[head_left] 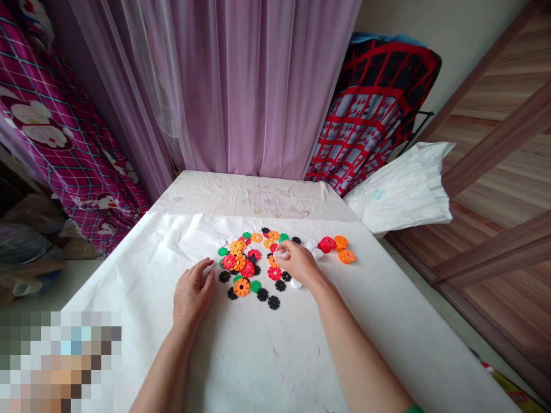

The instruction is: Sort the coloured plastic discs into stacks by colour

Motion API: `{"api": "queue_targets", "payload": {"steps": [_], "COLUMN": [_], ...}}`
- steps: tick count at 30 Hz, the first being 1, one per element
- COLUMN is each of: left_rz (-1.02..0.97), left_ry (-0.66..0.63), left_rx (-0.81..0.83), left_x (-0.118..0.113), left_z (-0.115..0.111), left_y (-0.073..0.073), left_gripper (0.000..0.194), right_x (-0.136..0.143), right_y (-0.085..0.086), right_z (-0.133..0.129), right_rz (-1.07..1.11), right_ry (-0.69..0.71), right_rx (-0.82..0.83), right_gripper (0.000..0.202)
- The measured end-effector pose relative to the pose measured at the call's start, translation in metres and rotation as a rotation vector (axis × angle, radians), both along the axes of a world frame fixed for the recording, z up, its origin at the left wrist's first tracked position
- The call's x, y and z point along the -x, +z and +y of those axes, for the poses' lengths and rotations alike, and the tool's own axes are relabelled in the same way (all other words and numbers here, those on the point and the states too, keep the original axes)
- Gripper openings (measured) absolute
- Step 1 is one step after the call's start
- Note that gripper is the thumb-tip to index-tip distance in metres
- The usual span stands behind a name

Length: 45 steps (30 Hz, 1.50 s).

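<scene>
A loose pile of notched plastic snowflake discs (241,287) in orange, red, black, green and white lies on the white-covered table (267,355). My right hand (298,263) is over the pile's right side, its fingertips pinched on what looks like a white snowflake disc (282,253), partly hidden by the fingers. Just left of the pile, my left hand (193,291) rests with thumb and fingers apart and nothing in it. Beyond my right hand sit white discs (317,254), a red cluster (326,244) and orange clusters (346,256).
A white bag (404,189) stands at the table's right edge, beside a red-and-black patterned cloth (365,103). Purple curtains (258,86) hang behind the table. On the left hangs a magenta checked cloth (73,132). A wooden door or cabinet (495,143) is on the right.
</scene>
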<state>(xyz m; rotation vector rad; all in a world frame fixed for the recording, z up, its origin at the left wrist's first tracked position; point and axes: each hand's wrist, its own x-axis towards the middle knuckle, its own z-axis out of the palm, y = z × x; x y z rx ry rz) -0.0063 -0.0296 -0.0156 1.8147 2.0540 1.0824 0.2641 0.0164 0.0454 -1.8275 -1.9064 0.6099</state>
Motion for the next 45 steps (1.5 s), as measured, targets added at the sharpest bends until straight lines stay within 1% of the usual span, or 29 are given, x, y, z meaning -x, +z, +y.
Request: {"api": "queue_targets", "payload": {"steps": [2, 4, 6, 8, 14, 20, 28, 33, 40, 45], "left_rz": [0.006, 0.014, 0.023, 0.031, 0.038, 0.035, 0.027, 0.022, 0.021, 0.020], "left_ry": [0.002, -0.002, -0.002, 0.002, -0.005, -0.003, -0.007, -0.009, -0.003, 0.001], "left_rx": [0.007, 0.018, 0.029, 0.038, 0.029, 0.029, 0.026, 0.039, 0.059, 0.071], "left_x": [0.000, 0.000, 0.000, 0.001, 0.003, 0.004, 0.002, 0.002, 0.001, 0.001], "left_z": [0.000, 0.000, 0.000, 0.000, 0.002, 0.002, 0.001, 0.001, 0.001, 0.000], "left_y": [0.002, 0.004, 0.005, 0.006, 0.004, 0.001, 0.004, 0.006, 0.007, 0.008], "left_gripper": [0.033, 0.035, 0.036, 0.036, 0.036, 0.036, 0.036, 0.037, 0.038, 0.039], "right_x": [-0.025, -0.043, -0.053, -0.054, -0.045, -0.043, -0.037, -0.032, -0.031, -0.027], "right_y": [-0.005, -0.010, -0.014, -0.016, -0.019, -0.021, -0.018, -0.019, -0.024, -0.023], "right_z": [-0.024, -0.044, -0.057, -0.063, -0.062, -0.062, -0.064, -0.064, -0.063, -0.061], "right_rz": [0.031, 0.042, 0.039, 0.015, -0.089, -0.152, -0.221, -0.255, -0.273, -0.326], "right_ry": [-0.065, -0.109, -0.128, -0.127, -0.071, -0.028, -0.004, 0.028, 0.028, 0.006], "right_rx": [-0.035, -0.041, -0.028, -0.016, -0.050, -0.056, -0.030, -0.018, -0.029, 0.014], "right_gripper": [0.024, 0.025, 0.026, 0.026, 0.028, 0.030, 0.038, 0.035, 0.038, 0.038]}}
